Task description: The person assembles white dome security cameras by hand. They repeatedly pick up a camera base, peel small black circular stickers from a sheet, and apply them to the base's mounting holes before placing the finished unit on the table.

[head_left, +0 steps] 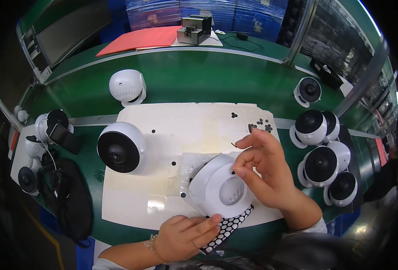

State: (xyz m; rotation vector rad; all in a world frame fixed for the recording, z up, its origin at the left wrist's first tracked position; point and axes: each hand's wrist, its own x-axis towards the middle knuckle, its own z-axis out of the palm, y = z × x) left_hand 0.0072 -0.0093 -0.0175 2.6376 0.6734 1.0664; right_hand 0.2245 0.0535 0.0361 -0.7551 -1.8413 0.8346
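Note:
A white security camera (199, 182) lies tipped on bubble wrap (187, 167), its round base ring facing up. My left hand (183, 238) steadies it, fingertips pressed on the base's lower rim; the thumb is hidden. Under those fingers lies a black sheet with white round spots (228, 231). My right hand (266, 173) hovers over the base's right side, thumb and a finger pinched at a small black round pad (232, 172). A thin dark sliver shows by its index fingertip. Another white camera with a black front (120, 147) stands on the pale board (136, 202).
Loose black pads (259, 126) dot the board. Several white cameras stand at the right (320, 166); more sit at the left beside a black pouch (75, 198) and cables. One camera (128, 86) stands beyond the board. A metal box (194, 31) and pink sheets (145, 38) lie farther back.

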